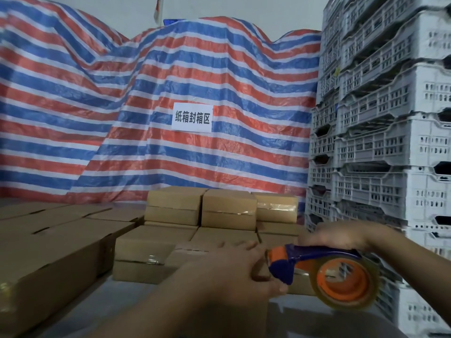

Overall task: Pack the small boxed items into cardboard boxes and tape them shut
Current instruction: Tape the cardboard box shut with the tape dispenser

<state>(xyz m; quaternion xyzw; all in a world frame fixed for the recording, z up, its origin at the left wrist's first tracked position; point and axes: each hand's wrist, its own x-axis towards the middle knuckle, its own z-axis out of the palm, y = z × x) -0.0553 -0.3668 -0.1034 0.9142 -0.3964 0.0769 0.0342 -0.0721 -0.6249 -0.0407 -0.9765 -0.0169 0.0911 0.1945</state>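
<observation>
My right hand (341, 236) grips the top of a blue and orange tape dispenser (324, 267) that carries a roll of clear tape (349, 281). The dispenser's front end lies against a small cardboard box (188, 254) in front of me. My left hand (231, 267) holds that box from the near side, its fingers spread over the top and its thumb down by the dispenser. Most of the box is hidden behind my hands and blurred.
Taped small cardboard boxes (227, 211) are stacked in rows behind the hands. Larger cartons (48, 250) stand at the left. A tall stack of grey plastic crates (380, 142) fills the right. A striped tarpaulin (122, 106) with a white paper sign (192, 117) hangs behind.
</observation>
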